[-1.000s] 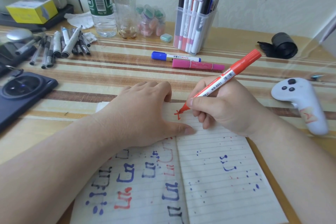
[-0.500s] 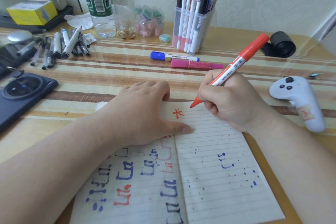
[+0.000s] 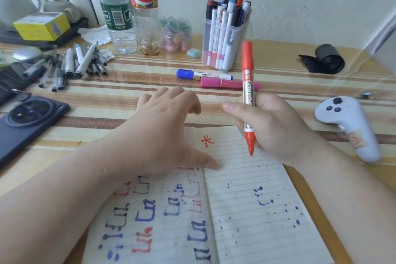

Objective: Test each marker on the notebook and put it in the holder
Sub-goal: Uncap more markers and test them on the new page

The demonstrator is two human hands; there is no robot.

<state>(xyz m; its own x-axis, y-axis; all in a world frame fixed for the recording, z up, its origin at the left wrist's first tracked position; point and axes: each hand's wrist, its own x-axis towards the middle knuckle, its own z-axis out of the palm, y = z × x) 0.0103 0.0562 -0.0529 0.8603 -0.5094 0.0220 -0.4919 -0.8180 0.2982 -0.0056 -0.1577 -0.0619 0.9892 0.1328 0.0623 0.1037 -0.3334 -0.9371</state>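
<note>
Near edge: open notebook (image 3: pixel 246 210), lined pages marked in blue, red, black. On left page: left hand (image 3: pixel 162 135), fingers loose, holding nothing. Above right page: right hand (image 3: pixel 276 128) gripping uncapped red marker (image 3: pixel 248 83), white-labelled, upright, tip down. Toward far edge: clear holder (image 3: pixel 225 43), full of markers.

Left hand (image 3: pixel 162 135) faces palm down, fingers loosely spread; right hand (image 3: pixel 276 128) grips a red marker (image 3: pixel 248 66) upright.

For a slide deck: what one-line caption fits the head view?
Right hand holds an uncapped red marker above the notebook, near a red mark; left hand over the page.
</note>
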